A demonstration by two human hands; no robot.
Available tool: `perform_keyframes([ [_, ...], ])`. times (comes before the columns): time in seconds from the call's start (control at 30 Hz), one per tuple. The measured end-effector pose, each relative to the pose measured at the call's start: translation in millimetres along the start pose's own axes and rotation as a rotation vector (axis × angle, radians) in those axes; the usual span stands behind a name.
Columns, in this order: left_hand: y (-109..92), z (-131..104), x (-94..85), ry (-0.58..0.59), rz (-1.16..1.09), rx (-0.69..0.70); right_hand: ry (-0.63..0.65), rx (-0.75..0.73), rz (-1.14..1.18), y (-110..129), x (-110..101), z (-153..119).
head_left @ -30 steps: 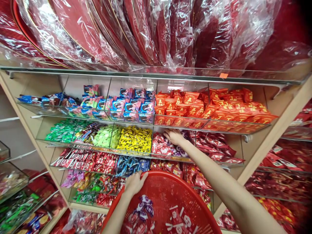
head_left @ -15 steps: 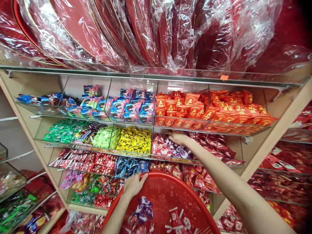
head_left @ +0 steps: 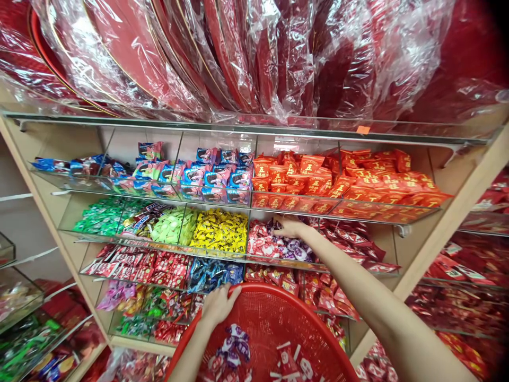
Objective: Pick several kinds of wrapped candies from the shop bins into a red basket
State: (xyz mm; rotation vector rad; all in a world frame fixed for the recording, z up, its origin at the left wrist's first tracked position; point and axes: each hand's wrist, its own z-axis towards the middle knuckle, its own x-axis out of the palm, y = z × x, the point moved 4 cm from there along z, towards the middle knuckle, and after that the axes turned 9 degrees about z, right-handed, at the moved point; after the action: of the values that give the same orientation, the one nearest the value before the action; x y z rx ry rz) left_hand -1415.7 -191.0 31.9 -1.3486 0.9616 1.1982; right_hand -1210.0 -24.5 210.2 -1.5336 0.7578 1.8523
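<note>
My left hand (head_left: 220, 303) grips the rim of a red plastic basket (head_left: 318, 323), thumb along the edge. Inside it lie purple-and-white wrapped candies (head_left: 236, 345) and red-and-white wrapped candies (head_left: 294, 361). My right hand (head_left: 288, 227) reaches into a shelf compartment, over purple wrapped candies (head_left: 296, 248) and pink-and-white wrapped candies (head_left: 262, 241). Its fingers bend down at the candies near the back of the compartment. The fingertips are partly hidden, so whether anything is between them does not show.
Glass-fronted shelves hold yellow candies (head_left: 219, 231), green candies (head_left: 95, 216), blue cookie packs (head_left: 214, 178) and orange-red packets (head_left: 314, 175). The upper glass shelf edge (head_left: 222, 201) runs just above my right hand. Plastic-wrapped red items (head_left: 222, 53) hang over the top shelf.
The view has shifted very slightly. My right hand has moved little over the purple candies, and my left hand keeps its hold on the basket rim.
</note>
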Motion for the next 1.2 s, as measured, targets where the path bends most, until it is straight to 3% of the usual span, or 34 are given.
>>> perform_keyframes([
  [0.5, 1, 0, 0.8, 0.007, 0.006, -0.002, 0.125, -0.062, 0.138, 1, 6, 11],
  [0.9, 1, 0, 1.6, 0.011, 0.009, -0.009, -0.024, -0.073, 0.208, -3, 3, -4],
  [1.07, 0, -1, -0.2, 0.015, 0.012, -0.012, -0.102, -0.15, 0.247, -4, -2, -14],
  [1.2, 0, -1, -0.3, 0.015, 0.015, -0.022, -0.079, -0.096, 0.175, -1, -5, -15],
])
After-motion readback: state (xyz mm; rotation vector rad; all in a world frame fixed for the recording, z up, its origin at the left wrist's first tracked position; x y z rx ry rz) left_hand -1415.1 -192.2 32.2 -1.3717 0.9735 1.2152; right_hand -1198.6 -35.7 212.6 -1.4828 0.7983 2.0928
